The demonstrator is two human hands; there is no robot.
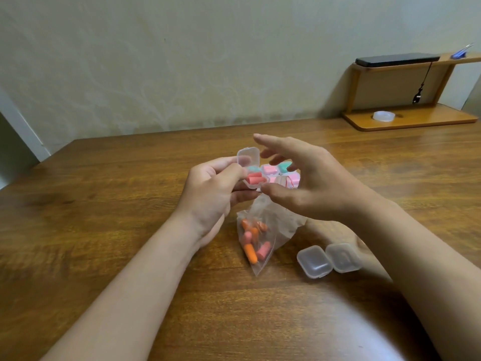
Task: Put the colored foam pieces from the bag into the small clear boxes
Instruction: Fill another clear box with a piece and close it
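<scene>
a brown wooden table point(104, 204) is being viewed from above, a pale wall behind it. a small clear box point(248, 156), lid standing open, is being pinched by the left hand point(210, 188) between thumb and curled fingers, with a pink foam piece point(254, 177) and a teal one point(253, 168) sitting inside. the right hand point(312, 183) is being held spread just beside the box, gripping nothing. the bag point(260, 235) of orange and pink pieces is lying below both hands, two shut clear boxes point(314, 261) near its right.

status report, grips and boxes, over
Left grip holds open box, pink and teal pieces inside. Right grip open, beside it. Bag on table, orange and pink pieces inside. Nothing blocking.
</scene>
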